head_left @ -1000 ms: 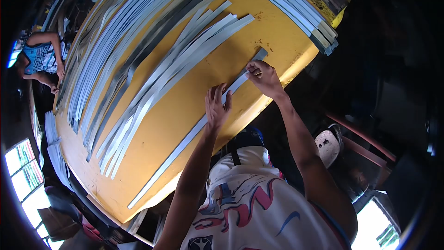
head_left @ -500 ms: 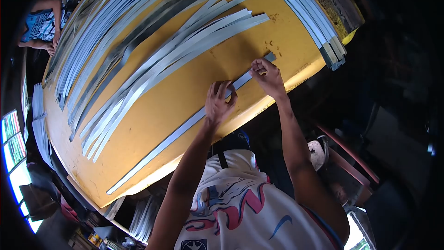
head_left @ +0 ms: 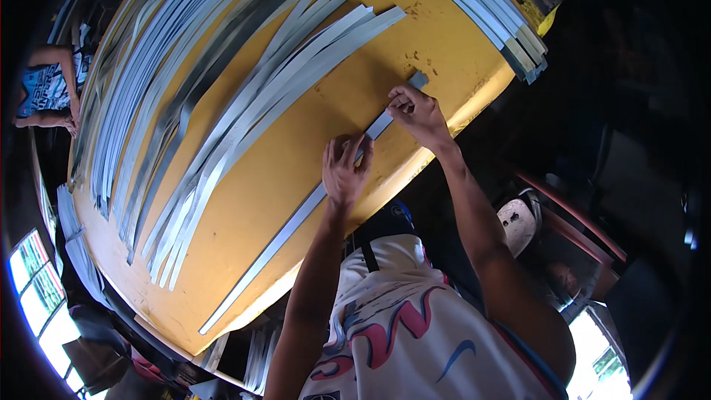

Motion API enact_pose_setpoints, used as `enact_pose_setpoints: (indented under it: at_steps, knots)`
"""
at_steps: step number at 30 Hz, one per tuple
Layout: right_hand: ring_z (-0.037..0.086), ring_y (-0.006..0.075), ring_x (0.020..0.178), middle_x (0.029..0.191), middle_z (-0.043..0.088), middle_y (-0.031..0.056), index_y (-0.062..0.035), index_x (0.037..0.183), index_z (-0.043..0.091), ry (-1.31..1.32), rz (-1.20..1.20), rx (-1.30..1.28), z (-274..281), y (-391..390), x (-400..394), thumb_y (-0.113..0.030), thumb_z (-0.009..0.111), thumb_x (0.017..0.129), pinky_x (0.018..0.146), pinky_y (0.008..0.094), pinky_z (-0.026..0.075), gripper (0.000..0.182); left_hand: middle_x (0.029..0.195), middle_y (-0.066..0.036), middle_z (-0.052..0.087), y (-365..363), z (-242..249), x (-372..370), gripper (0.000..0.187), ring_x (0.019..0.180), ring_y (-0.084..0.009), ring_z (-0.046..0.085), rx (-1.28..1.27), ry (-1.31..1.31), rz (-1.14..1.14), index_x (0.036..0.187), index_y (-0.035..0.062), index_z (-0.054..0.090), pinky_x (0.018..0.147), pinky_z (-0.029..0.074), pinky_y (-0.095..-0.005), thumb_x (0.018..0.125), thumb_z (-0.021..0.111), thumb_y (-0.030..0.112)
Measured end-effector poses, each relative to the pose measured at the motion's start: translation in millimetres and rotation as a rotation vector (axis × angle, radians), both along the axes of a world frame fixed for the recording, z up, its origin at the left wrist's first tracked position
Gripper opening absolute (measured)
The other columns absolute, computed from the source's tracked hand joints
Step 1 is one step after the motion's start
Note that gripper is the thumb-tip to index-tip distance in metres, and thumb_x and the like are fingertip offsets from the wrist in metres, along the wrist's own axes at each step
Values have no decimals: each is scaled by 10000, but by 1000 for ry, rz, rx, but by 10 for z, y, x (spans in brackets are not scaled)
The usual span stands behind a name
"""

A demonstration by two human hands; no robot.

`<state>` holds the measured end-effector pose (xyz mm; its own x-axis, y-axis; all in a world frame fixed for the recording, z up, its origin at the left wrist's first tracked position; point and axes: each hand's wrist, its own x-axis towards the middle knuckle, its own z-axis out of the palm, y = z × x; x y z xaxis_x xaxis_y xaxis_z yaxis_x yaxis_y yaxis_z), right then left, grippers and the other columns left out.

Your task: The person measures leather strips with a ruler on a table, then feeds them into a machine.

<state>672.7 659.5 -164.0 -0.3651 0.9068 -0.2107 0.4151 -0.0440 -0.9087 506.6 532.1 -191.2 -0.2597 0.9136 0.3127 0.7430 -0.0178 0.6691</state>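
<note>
A long, narrow pale-grey strip [head_left: 274, 242] lies flat along the near side of the yellow tabletop [head_left: 244, 226]. My left hand [head_left: 345, 172] is closed over its upper half, fingers on one edge and thumb on the other. Further up the strip, close to its darker end, my right hand [head_left: 418, 115] has its fingers curled together at the strip's edge. The fingertips partly hide the contact. A short piece of the strip shows between my two hands.
Beyond my hands lie loose pale strips [head_left: 266, 122] and a larger bundle of strips [head_left: 159, 52]. Another stack of strips [head_left: 474, 4] reaches the table's right edge. At the far left is another person's arm [head_left: 70, 89]. A whitish seat-like object [head_left: 512, 224] stands at right.
The whole view has shifted and turned slightly. My right hand's fingers look more closed over the strip. Both hands stay at about the same places along it.
</note>
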Motion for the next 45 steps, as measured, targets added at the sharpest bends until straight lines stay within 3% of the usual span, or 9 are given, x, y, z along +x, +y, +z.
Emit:
enact_pose_setpoints:
  at_steps: [18,26,30,38,42,45]
  knots:
    - [728,222,848,932,721,135,-10,1078,622,-32,-15,106,-21,-31,-41,-77,734,861,774,324,592,253,949,-85,672,30,77,18,203,898,-273,647,-11,44,-11,999,87,682,796,511,-406,835,785,144]
    - [726,221,861,962,718,133,-6,1080,620,-22,-20,125,-53,-37,-47,-76,740,859,777,321,592,261,921,-90,647,168,231,88,227,870,-288,622,-200,69,33,941,90,650,783,489,-426,735,746,91]
    - [729,214,844,946,719,131,-7,1076,619,-26,-40,113,-46,-39,-61,-76,741,860,771,317,588,258,925,-80,648,262,73,123,282,882,-292,628,-114,62,23,972,96,643,792,487,-419,707,735,74]
    - [732,211,839,922,723,138,1,1071,618,-17,-32,92,-50,-25,-39,-79,739,862,757,313,584,255,954,-77,674,308,53,180,232,884,-266,658,-44,-43,-2,1060,111,701,778,502,-396,849,783,163]
    - [733,202,850,923,730,147,12,1103,619,1,-36,50,-65,8,2,-89,737,868,776,311,583,281,940,-75,676,302,23,181,206,871,-264,660,-33,-42,3,1028,117,723,775,508,-395,846,795,179]
    - [734,208,879,934,734,164,16,1136,614,45,-60,-13,-34,32,23,-112,731,887,802,316,583,303,952,-64,651,297,-24,177,229,884,-250,638,-16,-18,-9,1087,144,729,770,487,-395,873,763,219]
